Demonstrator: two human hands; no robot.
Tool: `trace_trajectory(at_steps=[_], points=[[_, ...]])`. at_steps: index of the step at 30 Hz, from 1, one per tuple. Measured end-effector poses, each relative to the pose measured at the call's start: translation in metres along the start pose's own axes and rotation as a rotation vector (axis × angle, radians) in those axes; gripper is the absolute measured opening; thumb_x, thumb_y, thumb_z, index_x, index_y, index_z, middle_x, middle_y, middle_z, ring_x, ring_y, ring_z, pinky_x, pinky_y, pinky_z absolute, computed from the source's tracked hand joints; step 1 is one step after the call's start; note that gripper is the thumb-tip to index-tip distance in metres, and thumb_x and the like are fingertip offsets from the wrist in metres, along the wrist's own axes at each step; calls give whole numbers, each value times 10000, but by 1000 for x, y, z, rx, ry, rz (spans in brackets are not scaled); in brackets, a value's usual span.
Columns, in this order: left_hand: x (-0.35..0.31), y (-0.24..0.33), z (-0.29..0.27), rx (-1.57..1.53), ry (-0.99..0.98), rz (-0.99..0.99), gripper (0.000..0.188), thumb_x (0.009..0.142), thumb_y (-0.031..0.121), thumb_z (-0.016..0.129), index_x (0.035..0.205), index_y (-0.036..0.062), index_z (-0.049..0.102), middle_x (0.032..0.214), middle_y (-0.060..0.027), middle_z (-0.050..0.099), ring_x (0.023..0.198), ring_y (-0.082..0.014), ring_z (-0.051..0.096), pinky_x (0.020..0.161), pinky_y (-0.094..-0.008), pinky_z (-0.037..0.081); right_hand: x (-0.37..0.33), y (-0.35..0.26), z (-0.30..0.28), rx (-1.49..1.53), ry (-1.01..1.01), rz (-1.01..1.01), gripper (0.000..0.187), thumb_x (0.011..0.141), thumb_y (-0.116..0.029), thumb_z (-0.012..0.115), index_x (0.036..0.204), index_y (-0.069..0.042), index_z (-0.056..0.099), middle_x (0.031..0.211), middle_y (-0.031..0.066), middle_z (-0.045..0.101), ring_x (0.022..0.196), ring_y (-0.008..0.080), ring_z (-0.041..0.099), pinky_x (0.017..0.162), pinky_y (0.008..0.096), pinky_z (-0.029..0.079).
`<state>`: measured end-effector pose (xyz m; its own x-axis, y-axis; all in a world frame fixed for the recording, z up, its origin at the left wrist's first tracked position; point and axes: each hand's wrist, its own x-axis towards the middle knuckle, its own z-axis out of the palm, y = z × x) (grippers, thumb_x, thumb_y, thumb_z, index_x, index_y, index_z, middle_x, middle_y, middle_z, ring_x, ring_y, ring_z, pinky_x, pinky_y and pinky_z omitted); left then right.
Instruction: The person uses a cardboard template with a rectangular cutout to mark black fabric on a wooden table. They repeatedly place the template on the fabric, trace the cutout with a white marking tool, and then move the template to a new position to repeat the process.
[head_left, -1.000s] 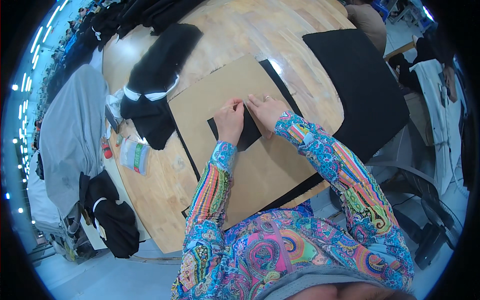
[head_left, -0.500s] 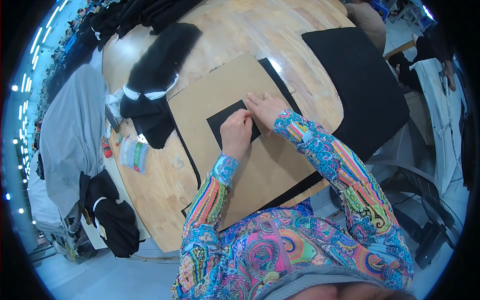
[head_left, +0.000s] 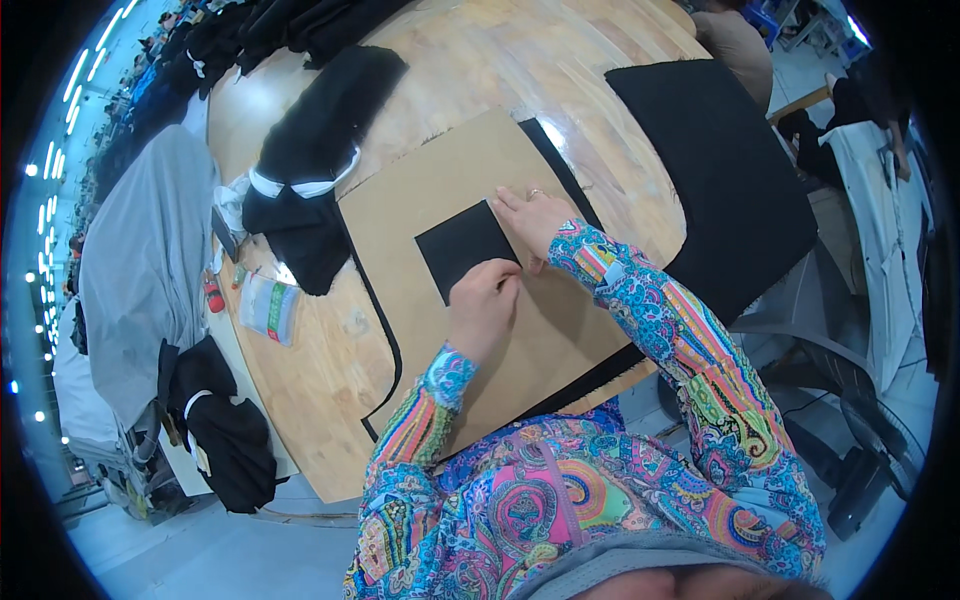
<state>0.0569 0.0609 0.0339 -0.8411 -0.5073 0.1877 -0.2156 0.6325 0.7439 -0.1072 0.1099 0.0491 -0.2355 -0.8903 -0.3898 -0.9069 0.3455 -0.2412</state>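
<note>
A large brown cardboard sheet (head_left: 550, 340) lies flat on a piece of black cloth (head_left: 563, 170), whose edges show around it. Within the sheet is a black rectangle (head_left: 462, 245); whether it is a cut-out or a patch on top, I cannot tell. My left hand (head_left: 485, 308) is closed in a pinch at the rectangle's near right corner, and anything between the fingertips is hidden. Stretched fingers of my right hand (head_left: 538, 222), with a ring on one, rest on the cardboard along the rectangle's right edge.
Another black cloth panel (head_left: 715, 165) hangs over the right side of the wooden table (head_left: 300, 400). Black fabric tied with a white strip (head_left: 305, 185) lies at left, near a clear plastic packet (head_left: 268, 312). A fan (head_left: 870, 430) stands at right; a person (head_left: 735, 50) sits beyond.
My left hand has slid toward me, from the rectangle's far right corner down its right edge to the near corner. More of the black rectangle shows. My right hand has stayed put.
</note>
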Motion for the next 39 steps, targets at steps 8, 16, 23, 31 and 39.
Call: trace_trajectory(at_steps=[8, 16, 23, 31, 39], points=[[-66, -39, -77, -163, 463, -462, 210, 939, 157, 537, 1024, -16, 620, 889, -102, 652, 785, -161, 623, 690, -276, 490, -17, 7, 10, -2, 170, 94, 1115, 475, -202, 893, 1408, -97, 293, 1470, 129, 284, 1297, 415, 339, 1055, 406, 357], [-116, -63, -66, 9, 488, -412, 230, 966, 152, 462, 1073, -9, 586, 1005, -143, 629, 953, -258, 595, 827, -348, 458, -42, 35, 24, 643, 342, 270, 1006, 727, -394, 756, 1423, 48, 180, 1479, 287, 166, 1379, 375, 206, 1127, 384, 214], [-118, -69, -64, 215, 497, -188, 197, 944, 102, 457, 1059, 5, 585, 997, -177, 617, 913, -337, 574, 807, -400, 455, -55, 21, 14, 625, 552, 252, 833, 757, -262, 742, 1390, 36, 289, 1378, 252, 374, 1284, 329, 378, 1047, 357, 330], [-120, -75, -60, 25, 571, -267, 164, 919, 129, 541, 1022, 2, 549, 1048, -177, 612, 984, -323, 562, 855, -396, 446, -90, 8, -4, 873, 764, 127, 303, 784, 28, 635, 1085, 9, 610, 930, 62, 597, 865, 137, 569, 787, 223, 433], [-115, -49, -84, -737, 628, -423, 220, 845, 58, 642, 925, 68, 436, 1021, -119, 587, 910, -145, 541, 825, -273, 440, -139, -12, -25, 1054, 892, -382, 265, 813, 122, 554, 1051, 24, 614, 920, 51, 565, 855, 126, 553, 784, 222, 431]])
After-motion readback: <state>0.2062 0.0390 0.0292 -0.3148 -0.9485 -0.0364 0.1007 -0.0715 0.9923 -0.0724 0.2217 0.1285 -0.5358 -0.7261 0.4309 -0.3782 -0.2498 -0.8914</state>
